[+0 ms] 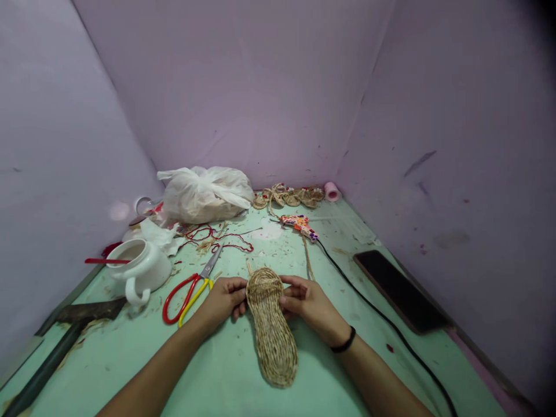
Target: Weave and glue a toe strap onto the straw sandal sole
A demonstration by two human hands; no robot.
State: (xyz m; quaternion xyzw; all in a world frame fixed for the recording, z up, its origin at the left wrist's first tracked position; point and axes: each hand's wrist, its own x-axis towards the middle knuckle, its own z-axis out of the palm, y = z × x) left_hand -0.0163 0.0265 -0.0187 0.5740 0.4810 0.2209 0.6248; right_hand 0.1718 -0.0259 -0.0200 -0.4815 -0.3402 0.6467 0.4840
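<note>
A woven straw sole (pixel 271 330), shaped like a small slipper, lies lengthwise on the green table (pixel 226 376) in front of me. My left hand (pixel 223 300) grips its far end from the left, fingers curled against the edge. My right hand (pixel 306 301), with a black band on the wrist, pinches the same end from the right. A loose straw strand (pixel 308 258) runs away from the sole toward the back.
Red-and-yellow scissors (pixel 191 289) lie just left of my left hand. A white jug (pixel 141 269), a hammer (pixel 65 336), a plastic bag (pixel 204 194), red string (pixel 217 237), a colourful glue gun (pixel 299 225) with black cord (pixel 382 315), a phone (pixel 399 289) and finished straw pieces (pixel 289 197) surround me.
</note>
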